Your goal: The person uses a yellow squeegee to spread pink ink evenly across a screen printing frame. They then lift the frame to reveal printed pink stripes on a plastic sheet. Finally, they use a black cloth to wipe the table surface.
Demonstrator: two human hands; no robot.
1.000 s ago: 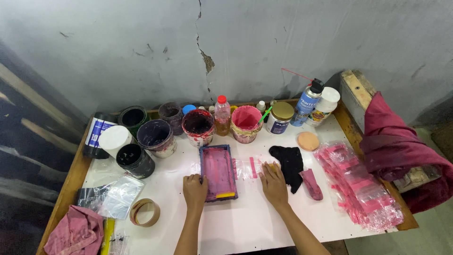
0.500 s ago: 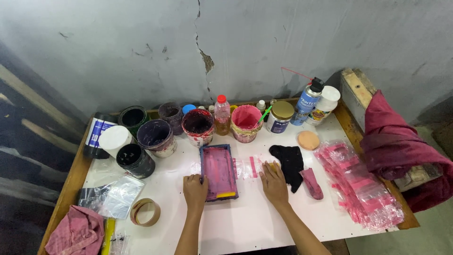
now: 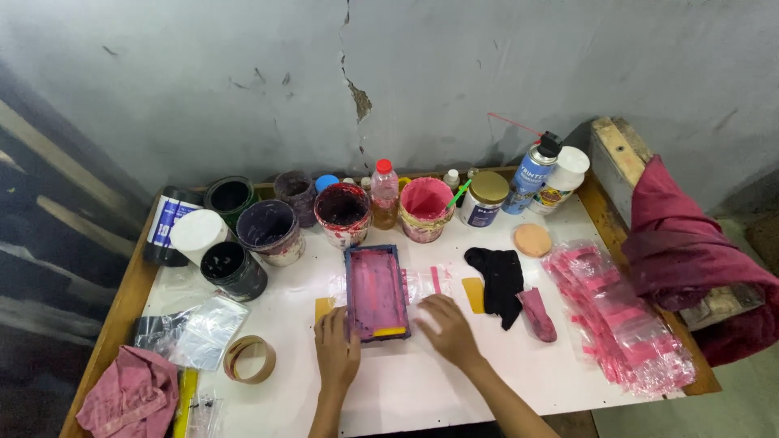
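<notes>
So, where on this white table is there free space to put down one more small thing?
The barest patch of the table is the near edge, in front of both hands, between the tape roll and the pile of pink bags. A smaller gap lies between the black pot and the pink-stained frame. The back row of paint pots and bottles is crowded.

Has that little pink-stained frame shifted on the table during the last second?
No. The frame lies just as before, below the red-stained pot, with the left hand at its near corner.
</notes>
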